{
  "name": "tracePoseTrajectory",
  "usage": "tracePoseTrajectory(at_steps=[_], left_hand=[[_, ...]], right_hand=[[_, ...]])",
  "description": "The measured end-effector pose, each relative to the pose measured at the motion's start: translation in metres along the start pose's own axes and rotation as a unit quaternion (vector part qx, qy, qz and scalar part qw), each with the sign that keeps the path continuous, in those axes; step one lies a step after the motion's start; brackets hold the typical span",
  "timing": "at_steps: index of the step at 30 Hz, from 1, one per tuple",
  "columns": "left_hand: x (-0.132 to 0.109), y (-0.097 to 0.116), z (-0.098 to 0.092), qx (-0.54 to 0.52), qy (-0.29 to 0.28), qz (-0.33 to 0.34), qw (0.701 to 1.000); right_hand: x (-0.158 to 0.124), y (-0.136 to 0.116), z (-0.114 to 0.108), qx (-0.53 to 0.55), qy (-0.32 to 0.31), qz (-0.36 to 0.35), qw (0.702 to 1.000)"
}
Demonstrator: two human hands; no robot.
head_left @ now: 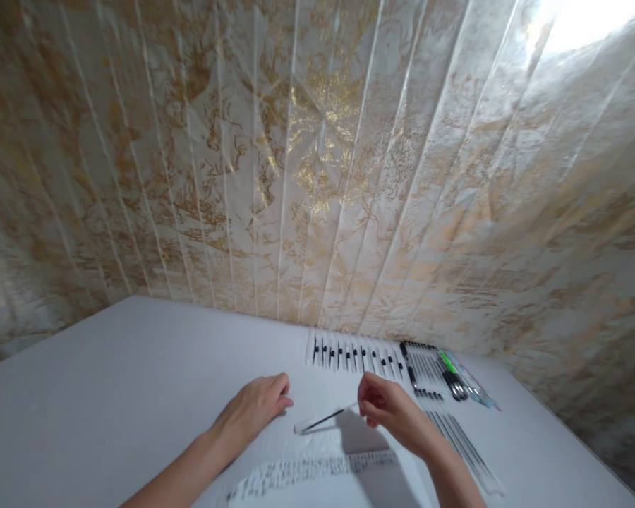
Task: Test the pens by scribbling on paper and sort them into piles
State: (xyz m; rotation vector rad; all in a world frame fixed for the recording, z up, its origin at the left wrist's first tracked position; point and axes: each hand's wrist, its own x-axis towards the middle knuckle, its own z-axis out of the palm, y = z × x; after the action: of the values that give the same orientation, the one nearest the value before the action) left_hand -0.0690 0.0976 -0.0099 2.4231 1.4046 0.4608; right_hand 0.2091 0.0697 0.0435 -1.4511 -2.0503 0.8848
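A thin stick-like piece [324, 420], dark along its middle and clear at the end by my fingers, slants over the white table. My right hand [378, 406] pinches its upper right end. Its lower left end meets a small whitish piece [300, 428] whose nature I cannot make out. To the left, my left hand [267, 398] rests on the table with its fingers curled; whether anything lies inside them is hidden. Below both hands lies a white sheet with rows of dark handwriting [317, 469].
Behind my right hand is a row of clear pen parts with black pieces [354, 355]. Farther right lie black parts [422, 370], several pens with a green one [447, 361], and long thin refills [463, 448]. A patterned curtain [296, 176] hangs behind the table [153, 381].
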Motion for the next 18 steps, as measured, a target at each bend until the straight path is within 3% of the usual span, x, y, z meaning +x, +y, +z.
tracePoseTrajectory(at_steps=[8, 18], left_hand=[[-0.001, 0.002, 0.001, 0.002, 0.012, 0.008, 1.000], [-0.003, 0.006, -0.001, -0.053, 0.025, 0.021, 0.998]], right_hand=[[-0.001, -0.005, -0.007, 0.134, 0.083, 0.015, 0.987], [0.001, -0.008, -0.004, 0.181, 0.109, 0.004, 0.977]])
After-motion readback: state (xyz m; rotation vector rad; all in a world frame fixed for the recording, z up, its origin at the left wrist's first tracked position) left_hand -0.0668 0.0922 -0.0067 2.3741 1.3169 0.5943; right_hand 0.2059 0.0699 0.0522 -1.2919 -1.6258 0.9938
